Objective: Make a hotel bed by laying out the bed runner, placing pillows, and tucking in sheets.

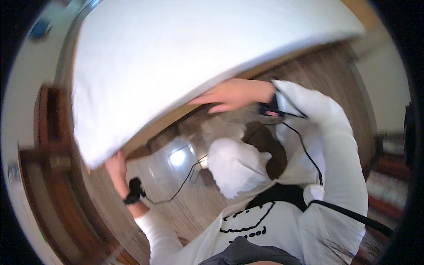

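Note:
A mattress in a white fitted sheet (172, 59) lies on a wooden bed frame (165, 122) before me. At the near left corner of the mattress is my left hand (116, 165), its fingertips hidden at the sheet's edge; whether they grip the sheet is not clear. My right hand (232, 94) rests along the near side, with fingers stretched out against the sheet's edge and the thumb apart. Each wrist wears a black strapped device with a cable, the left one (134, 192) and the right one (271, 107). The picture is somewhat blurred.
Below the bed edge is a wood-patterned floor (185, 202) with a bright light reflection. Brown wooden furniture (63, 192) stands along the left side. A thin black cable (179, 190) hangs between my left wrist and my body. Dark red and white items (386, 179) are blurred at the right.

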Motion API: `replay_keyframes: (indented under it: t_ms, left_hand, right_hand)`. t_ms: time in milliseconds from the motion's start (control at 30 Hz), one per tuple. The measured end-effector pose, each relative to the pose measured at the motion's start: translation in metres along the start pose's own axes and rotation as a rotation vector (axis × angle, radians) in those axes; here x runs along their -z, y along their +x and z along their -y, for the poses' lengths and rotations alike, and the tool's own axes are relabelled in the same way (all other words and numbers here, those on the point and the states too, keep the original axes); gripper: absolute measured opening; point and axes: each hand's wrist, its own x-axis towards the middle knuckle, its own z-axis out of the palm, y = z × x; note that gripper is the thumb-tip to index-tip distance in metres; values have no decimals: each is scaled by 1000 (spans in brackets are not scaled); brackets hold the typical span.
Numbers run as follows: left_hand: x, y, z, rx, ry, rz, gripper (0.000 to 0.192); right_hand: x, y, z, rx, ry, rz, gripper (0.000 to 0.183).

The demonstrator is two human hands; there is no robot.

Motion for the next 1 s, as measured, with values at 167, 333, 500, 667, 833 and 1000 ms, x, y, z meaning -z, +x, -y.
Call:
replay_keyframes:
  t_ms: [167,333,500,667,833,1000]
  left_hand:
    - [-7,-37,-12,-8,429,18,43]
    - [35,-65,-117,-394,-190,421,32]
    - [45,14,-253,-844,-363,271,28]
    - [21,117,-404,-1175,-16,-87,48]
    - [3,147,-537,-891,189,93,56]
    - [-16,181,-601,-883,91,281,53]
  right_hand:
    - [-9,-22,1,200,186,-90,33]
    - [19,-136,1,93,-227,-100,26]
    - [79,-232,-26,-178,-310,-127,26]
    - [109,-323,-43,-414,-385,-172,27]
    - [138,-433,-34,-485,-368,-147,26]
    - [118,-526,7,-729,-231,-294,25]
